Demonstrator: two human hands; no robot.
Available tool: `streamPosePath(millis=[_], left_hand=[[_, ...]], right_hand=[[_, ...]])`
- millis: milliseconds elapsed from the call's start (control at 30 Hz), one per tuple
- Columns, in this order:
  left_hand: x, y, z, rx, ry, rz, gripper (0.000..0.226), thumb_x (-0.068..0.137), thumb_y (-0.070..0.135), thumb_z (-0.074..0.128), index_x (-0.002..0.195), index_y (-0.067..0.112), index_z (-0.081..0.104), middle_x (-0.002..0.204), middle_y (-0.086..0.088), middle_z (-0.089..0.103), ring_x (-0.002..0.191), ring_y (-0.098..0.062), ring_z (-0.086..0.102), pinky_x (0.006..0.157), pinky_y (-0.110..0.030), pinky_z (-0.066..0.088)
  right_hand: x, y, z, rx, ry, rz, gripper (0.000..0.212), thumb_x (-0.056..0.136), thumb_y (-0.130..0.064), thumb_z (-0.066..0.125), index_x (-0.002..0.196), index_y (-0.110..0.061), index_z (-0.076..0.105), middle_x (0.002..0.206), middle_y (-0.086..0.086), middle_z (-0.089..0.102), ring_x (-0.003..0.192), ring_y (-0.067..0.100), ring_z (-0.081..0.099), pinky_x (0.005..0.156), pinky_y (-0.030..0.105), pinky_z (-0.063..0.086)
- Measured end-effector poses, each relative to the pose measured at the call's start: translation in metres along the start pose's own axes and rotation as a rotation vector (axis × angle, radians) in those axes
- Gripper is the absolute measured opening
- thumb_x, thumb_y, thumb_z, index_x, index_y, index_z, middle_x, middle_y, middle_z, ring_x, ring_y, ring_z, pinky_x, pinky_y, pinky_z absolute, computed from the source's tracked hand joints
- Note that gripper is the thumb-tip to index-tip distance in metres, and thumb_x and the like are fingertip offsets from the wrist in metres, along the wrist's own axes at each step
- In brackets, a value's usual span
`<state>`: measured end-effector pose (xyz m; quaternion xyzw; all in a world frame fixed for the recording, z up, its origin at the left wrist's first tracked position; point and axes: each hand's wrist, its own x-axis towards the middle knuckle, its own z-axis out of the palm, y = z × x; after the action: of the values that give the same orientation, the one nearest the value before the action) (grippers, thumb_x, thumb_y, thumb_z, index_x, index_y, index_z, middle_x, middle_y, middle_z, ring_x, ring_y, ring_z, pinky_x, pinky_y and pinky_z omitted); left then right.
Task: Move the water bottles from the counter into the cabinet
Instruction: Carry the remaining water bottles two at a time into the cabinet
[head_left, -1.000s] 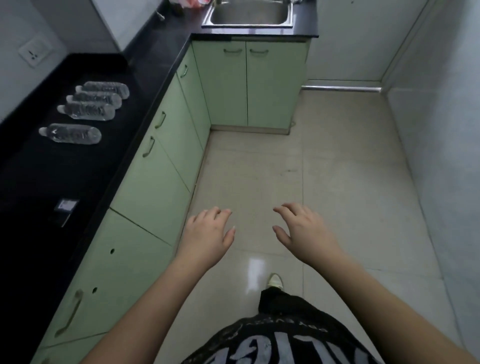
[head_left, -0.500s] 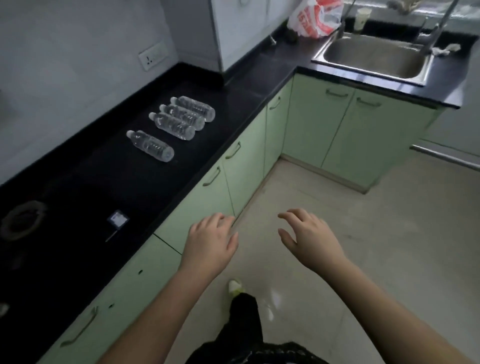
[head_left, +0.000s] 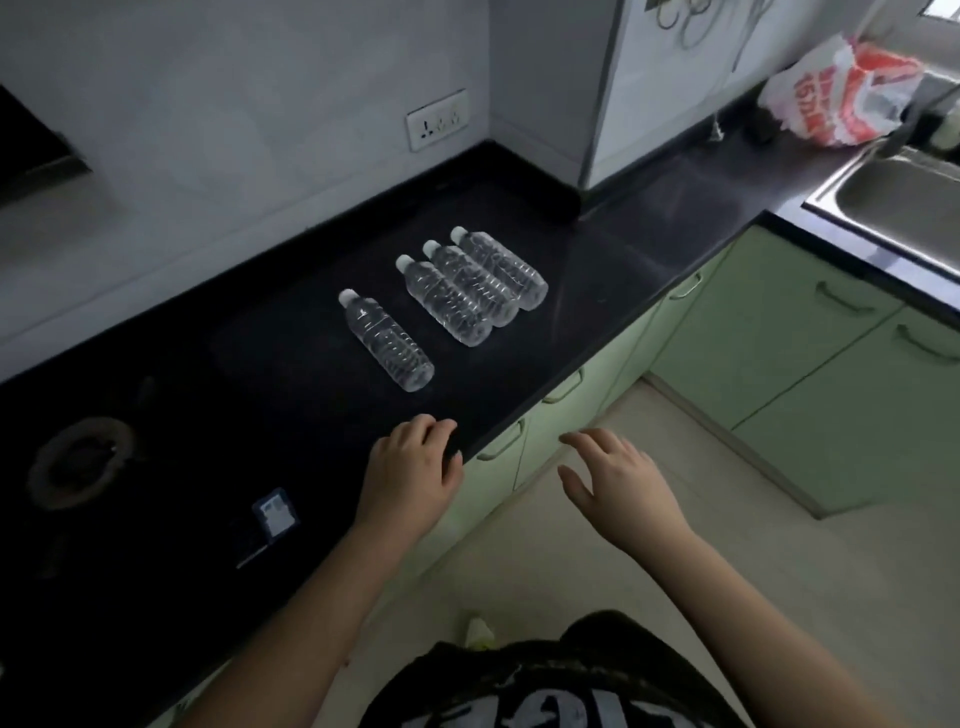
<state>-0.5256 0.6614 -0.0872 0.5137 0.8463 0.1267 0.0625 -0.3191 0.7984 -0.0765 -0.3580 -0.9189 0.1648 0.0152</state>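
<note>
Clear ribbed water bottles (head_left: 447, 296) lie on glossy black counter (head_left: 291, 415).

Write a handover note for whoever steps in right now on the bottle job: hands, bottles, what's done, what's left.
Left hand: empty, fingers loosely curled, over the front edge of the black counter.
Right hand: empty, fingers spread, out in front of the green cabinet doors.
Bottles: all four lie on their sides on the counter. Three lie side by side in a group; the single bottle lies apart, left of the group and nearer the hands.
Done: nothing moved yet; every cabinet door in view is closed.
Left: open a cabinet and move all four bottles in. The single bottle looks easiest to take first.
</note>
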Motion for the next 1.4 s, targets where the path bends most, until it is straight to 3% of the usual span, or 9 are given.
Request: streamPosePath(millis=[400, 600, 767, 900, 1000, 1133, 1233, 1400], left_hand=[[0.126, -0.012, 0.042, -0.01, 0.093, -0.346, 0.049, 0.09, 0.029, 0.061, 0.136, 0.015, 0.051, 0.134, -0.008, 0.05, 0.121, -0.026, 0.051, 0.091, -0.043, 0.05], [0.195, -0.02, 0.051, 0.045, 0.069, -0.565, 0.067, 0.091, 0.034, 0.059, 0.15, 0.017, 0.032, 0.152, -0.018, 0.032, 0.138, -0.035, 0.035, 0.104, -0.052, 0.042], [0.224, -0.047, 0.061, 0.083, 0.043, -0.773, 0.077, 0.091, 0.036, 0.057, 0.154, 0.021, 0.017, 0.16, -0.019, 0.012, 0.145, -0.038, 0.016, 0.109, -0.056, 0.033], [0.23, -0.056, 0.074, 0.047, 0.046, -0.964, 0.081, 0.09, 0.039, 0.055, 0.154, 0.024, 0.009, 0.161, -0.016, -0.002, 0.146, -0.038, 0.005, 0.106, -0.061, 0.033], [0.232, -0.058, 0.08, -0.051, 0.046, -1.074, 0.086, 0.089, 0.048, 0.055, 0.153, 0.031, 0.001, 0.16, -0.018, 0.002, 0.144, -0.04, 0.012, 0.105, -0.062, 0.034], [0.234, -0.058, 0.08, -0.114, 0.05, -1.107, 0.094, 0.084, 0.045, 0.065, 0.151, 0.038, -0.001, 0.151, -0.02, 0.02, 0.125, -0.041, 0.039, 0.09, -0.055, 0.047], [0.235, -0.057, 0.08, -0.121, 0.037, -1.109, 0.094, 0.085, 0.04, 0.066, 0.151, 0.039, -0.002, 0.148, -0.018, 0.022, 0.118, -0.039, 0.043, 0.079, -0.048, 0.048], [0.222, -0.046, 0.079, -0.165, 0.067, -1.079, 0.097, 0.084, 0.038, 0.066, 0.152, 0.038, -0.003, 0.146, -0.016, 0.028, 0.115, -0.038, 0.048, 0.078, -0.05, 0.051]], right_hand=[[0.212, 0.059, -0.01, 0.002, -0.049, -0.224, 0.042, 0.095, -0.034, 0.054, 0.133, -0.017, 0.054, 0.124, 0.004, 0.059, 0.108, 0.026, 0.059, 0.088, 0.038, 0.046], [0.312, 0.075, -0.01, 0.079, -0.076, -0.294, 0.044, 0.095, -0.031, 0.053, 0.136, -0.017, 0.05, 0.129, 0.007, 0.055, 0.111, 0.031, 0.057, 0.09, 0.042, 0.045], [0.376, 0.07, 0.012, 0.078, -0.055, -0.327, 0.056, 0.095, -0.037, 0.052, 0.145, -0.017, 0.038, 0.144, 0.014, 0.041, 0.129, 0.035, 0.041, 0.102, 0.048, 0.039], [0.402, 0.065, 0.034, 0.074, -0.155, -0.27, 0.062, 0.098, -0.05, 0.038, 0.152, -0.024, 0.021, 0.159, 0.014, 0.017, 0.143, 0.036, 0.02, 0.112, 0.053, 0.028], [0.406, 0.069, 0.044, 0.127, -0.195, -0.241, 0.064, 0.097, -0.053, 0.035, 0.153, -0.029, 0.013, 0.16, 0.013, 0.015, 0.142, 0.037, 0.023, 0.11, 0.054, 0.032], [0.41, 0.074, 0.046, 0.169, -0.23, -0.244, 0.066, 0.096, -0.054, 0.037, 0.152, -0.033, 0.007, 0.159, 0.011, 0.015, 0.135, 0.037, 0.036, 0.097, 0.048, 0.046], [0.409, 0.078, 0.042, 0.177, -0.247, -0.263, 0.066, 0.097, -0.05, 0.039, 0.153, -0.034, 0.007, 0.159, 0.011, 0.016, 0.131, 0.036, 0.041, 0.09, 0.044, 0.05], [0.393, 0.093, 0.036, 0.093, -0.241, -0.302, 0.068, 0.096, -0.041, 0.044, 0.153, -0.031, 0.008, 0.157, 0.014, 0.021, 0.128, 0.038, 0.043, 0.091, 0.045, 0.049]])
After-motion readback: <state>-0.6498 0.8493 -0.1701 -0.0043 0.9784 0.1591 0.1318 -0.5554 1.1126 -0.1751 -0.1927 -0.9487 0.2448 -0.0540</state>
